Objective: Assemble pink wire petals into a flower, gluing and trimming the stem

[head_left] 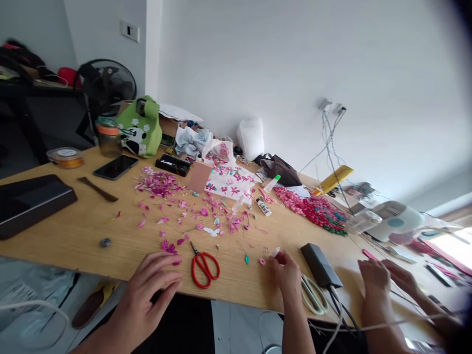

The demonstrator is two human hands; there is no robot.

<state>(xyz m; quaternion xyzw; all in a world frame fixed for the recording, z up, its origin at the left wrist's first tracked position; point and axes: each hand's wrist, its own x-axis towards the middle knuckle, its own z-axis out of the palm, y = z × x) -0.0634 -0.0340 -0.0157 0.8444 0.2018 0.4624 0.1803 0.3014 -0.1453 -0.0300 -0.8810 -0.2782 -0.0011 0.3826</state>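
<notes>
My left hand point(155, 280) hovers at the table's front edge with its fingers apart and holds nothing. Just beyond its fingertips lie magenta petals point(168, 247). Red-handled scissors point(205, 268) rest to its right, blades pointing away from me. My right hand point(286, 273) is closed in a pinch around a small white object point(276, 251), whose kind I cannot make out. Left of that hand are a small pink ring-shaped piece point(261, 261) and a teal leaf-shaped piece point(247, 258) on a thin stem. Pale-handled scissors point(314, 295) lie beside my right wrist.
A black power adapter point(321, 265) with cables sits right of my right hand. Another person's hands point(387, 275) work farther right. Loose petals point(158, 183), a white bottle point(263, 207), a phone point(115, 167) and a heap of pink and red flower pieces point(313, 209) spread across the table.
</notes>
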